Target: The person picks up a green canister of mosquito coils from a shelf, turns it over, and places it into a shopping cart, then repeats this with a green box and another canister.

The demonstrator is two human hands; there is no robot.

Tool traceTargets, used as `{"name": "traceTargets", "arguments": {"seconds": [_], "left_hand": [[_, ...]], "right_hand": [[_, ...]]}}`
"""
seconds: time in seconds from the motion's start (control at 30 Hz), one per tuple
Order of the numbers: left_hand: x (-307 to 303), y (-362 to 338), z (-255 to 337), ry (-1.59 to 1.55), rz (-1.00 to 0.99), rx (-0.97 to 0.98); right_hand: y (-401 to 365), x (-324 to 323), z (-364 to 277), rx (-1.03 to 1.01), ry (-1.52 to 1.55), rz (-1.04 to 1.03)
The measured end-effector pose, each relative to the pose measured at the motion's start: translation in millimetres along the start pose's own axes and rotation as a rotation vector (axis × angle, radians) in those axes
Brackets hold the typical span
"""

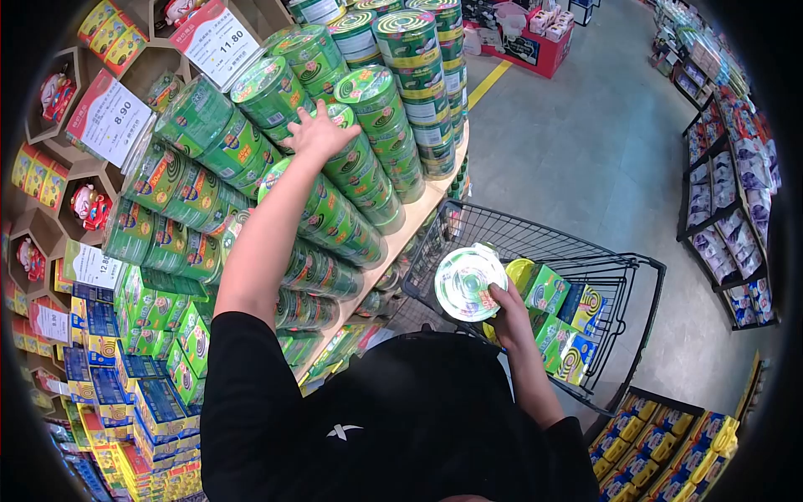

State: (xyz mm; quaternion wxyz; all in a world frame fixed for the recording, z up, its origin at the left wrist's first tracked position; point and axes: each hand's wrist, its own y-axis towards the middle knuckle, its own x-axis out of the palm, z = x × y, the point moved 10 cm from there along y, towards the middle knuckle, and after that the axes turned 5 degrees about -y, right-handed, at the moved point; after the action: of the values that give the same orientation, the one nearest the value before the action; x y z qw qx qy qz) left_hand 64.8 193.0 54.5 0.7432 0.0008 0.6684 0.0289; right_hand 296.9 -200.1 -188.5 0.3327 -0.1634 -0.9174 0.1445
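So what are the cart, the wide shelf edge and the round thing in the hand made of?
Cart: probably metal, dark and maybe coated; thin crossed wires with gaps between.
Shelf edge: pale and smooth, perhaps wood or wood-look board.
Round container in the right hand: its shiny end catches bright light, so metal or plastic; I can't tell which.

The left arm (263,226) stretched forward and away from the torso, its hand (316,135) open, back upward, with fingers and thumb spread wide. The right forearm (535,376) reached forward, nearer the body, its hand (514,322) closed in a grasp, thumb uppermost, other fingers largely hidden.
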Motion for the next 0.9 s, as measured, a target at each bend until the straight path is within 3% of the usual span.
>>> {"name": "traceTargets", "arguments": {"seconds": [0.33, 0.47, 0.6, 0.73, 0.9], "left_hand": [[-13, -9, 9, 0.078, 0.126, -0.09], [-27, -7, 34, 0.019, 0.18, 0.168], [-13, -4, 55, 0.157, -0.079, 0.66], [-2, -1, 37, 0.36, -0.288, 0.666], [-1, -8, 35, 0.39, -0.314, 0.7]], "right_hand": [[0, 6, 18, 0.077, 0.036, 0.022], [1, 9, 18, 0.046, 0.018, -0.004], [0, 6, 22, 0.057, 0.048, -0.009], [-2, 7, 18, 0.049, 0.035, 0.001], [-5, 6, 14, 0.048, 0.049, 0.023]]}}
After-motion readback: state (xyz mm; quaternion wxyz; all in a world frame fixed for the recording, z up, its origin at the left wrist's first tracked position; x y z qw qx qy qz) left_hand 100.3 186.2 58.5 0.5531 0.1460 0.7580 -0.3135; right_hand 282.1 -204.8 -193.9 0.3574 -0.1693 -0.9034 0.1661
